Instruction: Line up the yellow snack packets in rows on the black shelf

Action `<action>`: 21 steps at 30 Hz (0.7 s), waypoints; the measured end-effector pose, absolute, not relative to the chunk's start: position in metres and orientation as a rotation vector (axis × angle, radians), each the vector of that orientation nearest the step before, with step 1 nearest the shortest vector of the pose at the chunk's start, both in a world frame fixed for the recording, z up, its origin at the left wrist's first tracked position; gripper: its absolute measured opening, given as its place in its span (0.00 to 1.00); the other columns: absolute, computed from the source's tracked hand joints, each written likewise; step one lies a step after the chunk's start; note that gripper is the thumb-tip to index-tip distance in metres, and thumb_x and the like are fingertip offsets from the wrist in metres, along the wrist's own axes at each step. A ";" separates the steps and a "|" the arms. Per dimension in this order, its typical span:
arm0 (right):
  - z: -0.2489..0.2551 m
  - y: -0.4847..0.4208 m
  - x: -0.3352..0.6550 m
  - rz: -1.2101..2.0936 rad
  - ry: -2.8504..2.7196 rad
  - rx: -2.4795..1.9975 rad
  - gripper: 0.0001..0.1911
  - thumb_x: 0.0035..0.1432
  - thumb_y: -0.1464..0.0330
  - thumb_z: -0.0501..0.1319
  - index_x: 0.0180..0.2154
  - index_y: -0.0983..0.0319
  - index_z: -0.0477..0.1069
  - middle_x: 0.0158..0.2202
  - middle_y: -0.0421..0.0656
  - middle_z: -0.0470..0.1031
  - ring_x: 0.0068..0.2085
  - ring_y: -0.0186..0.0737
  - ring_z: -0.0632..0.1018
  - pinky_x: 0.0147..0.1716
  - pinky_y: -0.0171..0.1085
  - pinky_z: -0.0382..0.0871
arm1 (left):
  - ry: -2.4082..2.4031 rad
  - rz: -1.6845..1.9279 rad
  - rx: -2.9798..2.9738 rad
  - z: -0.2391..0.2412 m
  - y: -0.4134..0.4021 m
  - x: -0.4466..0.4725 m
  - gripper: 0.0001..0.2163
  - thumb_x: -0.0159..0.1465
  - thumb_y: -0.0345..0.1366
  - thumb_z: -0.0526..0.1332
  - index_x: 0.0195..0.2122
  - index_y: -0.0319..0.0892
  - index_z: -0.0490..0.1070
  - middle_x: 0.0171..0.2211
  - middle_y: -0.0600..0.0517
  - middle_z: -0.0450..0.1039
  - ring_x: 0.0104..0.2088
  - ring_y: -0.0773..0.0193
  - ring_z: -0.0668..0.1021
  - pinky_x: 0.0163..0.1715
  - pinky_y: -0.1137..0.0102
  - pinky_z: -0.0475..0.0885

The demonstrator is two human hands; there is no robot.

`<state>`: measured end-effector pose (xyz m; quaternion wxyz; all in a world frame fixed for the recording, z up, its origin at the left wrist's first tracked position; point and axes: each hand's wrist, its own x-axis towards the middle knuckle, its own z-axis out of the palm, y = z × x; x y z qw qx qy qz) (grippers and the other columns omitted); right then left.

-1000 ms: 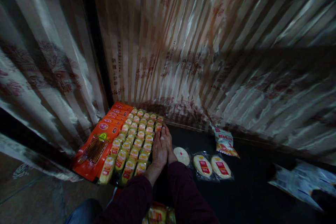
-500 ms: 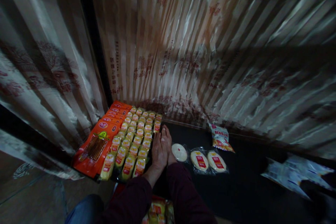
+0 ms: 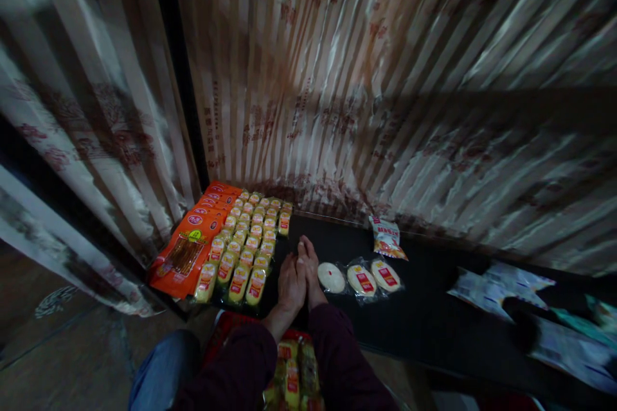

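My left hand [image 3: 291, 286] and my right hand [image 3: 311, 270] rest palm to palm over the black shelf [image 3: 424, 324], fingers stretched forward. Nothing shows between them. Left of them stand rows of small wrapped yellow cakes [image 3: 240, 279], with a strip of bare shelf separating cakes and hands. Close on the right lies a plain-faced round white cake in clear wrap [image 3: 331, 278]. Beyond it are two round wrapped cakes with red labels, one nearer [image 3: 361, 280] and one farther [image 3: 386, 275].
Overlapping orange snack packets [image 3: 186, 250] fill the shelf's left end. A white and red bag [image 3: 388, 237] lies at the back; silvery bags [image 3: 482, 289] lie right. Below my forearms is a red box of wrapped cakes [image 3: 292, 379]. Striped sheeting [image 3: 347, 96] backs the shelf.
The view has shifted, bringing the upper black bar and more of the shelf's right side into view. My hands stay pressed together, now slightly farther from the yellow cakes.
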<state>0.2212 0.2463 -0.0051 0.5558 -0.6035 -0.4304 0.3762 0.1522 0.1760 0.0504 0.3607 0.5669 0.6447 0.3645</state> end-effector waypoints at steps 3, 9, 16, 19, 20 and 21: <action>-0.003 0.231 0.234 0.900 -1.043 -1.395 0.33 0.49 0.46 0.59 0.50 0.61 0.71 0.54 0.50 0.74 0.56 0.48 0.72 0.57 0.45 0.63 | 1.643 0.916 1.475 0.055 0.165 0.156 0.26 0.68 0.40 0.41 0.57 0.30 0.67 0.60 0.38 0.65 0.63 0.55 0.64 0.65 0.61 0.55; 0.003 0.210 0.259 0.934 -1.091 -1.365 0.30 0.48 0.49 0.61 0.48 0.60 0.73 0.53 0.49 0.75 0.55 0.48 0.74 0.58 0.47 0.62 | 1.644 0.868 1.510 0.057 0.145 0.169 0.24 0.68 0.38 0.42 0.55 0.29 0.68 0.60 0.38 0.66 0.63 0.56 0.64 0.65 0.62 0.55; 0.012 0.177 0.253 1.020 -1.045 -1.313 0.25 0.46 0.51 0.64 0.44 0.58 0.76 0.47 0.46 0.79 0.48 0.46 0.77 0.52 0.45 0.68 | 1.621 0.938 1.548 0.058 0.117 0.171 0.22 0.67 0.35 0.42 0.54 0.34 0.69 0.56 0.40 0.70 0.60 0.58 0.69 0.63 0.62 0.60; 0.016 0.157 0.240 1.082 -0.957 -1.247 0.24 0.45 0.52 0.65 0.42 0.59 0.76 0.46 0.46 0.79 0.45 0.45 0.78 0.49 0.45 0.70 | 1.627 0.988 1.587 0.052 0.100 0.163 0.21 0.67 0.35 0.42 0.50 0.36 0.71 0.52 0.41 0.74 0.55 0.58 0.73 0.59 0.62 0.65; 0.018 0.150 0.236 1.102 -0.932 -1.219 0.24 0.44 0.52 0.65 0.41 0.59 0.76 0.45 0.46 0.79 0.44 0.45 0.78 0.48 0.45 0.70 | 1.618 1.008 1.609 0.049 0.093 0.160 0.20 0.67 0.35 0.42 0.48 0.37 0.72 0.50 0.41 0.75 0.52 0.58 0.75 0.57 0.62 0.67; 0.019 0.143 0.231 1.116 -0.912 -1.194 0.23 0.44 0.53 0.66 0.40 0.59 0.77 0.44 0.46 0.79 0.43 0.45 0.78 0.47 0.45 0.71 | 1.603 1.032 1.638 0.045 0.087 0.156 0.20 0.68 0.35 0.42 0.46 0.38 0.72 0.47 0.42 0.76 0.50 0.59 0.76 0.55 0.62 0.69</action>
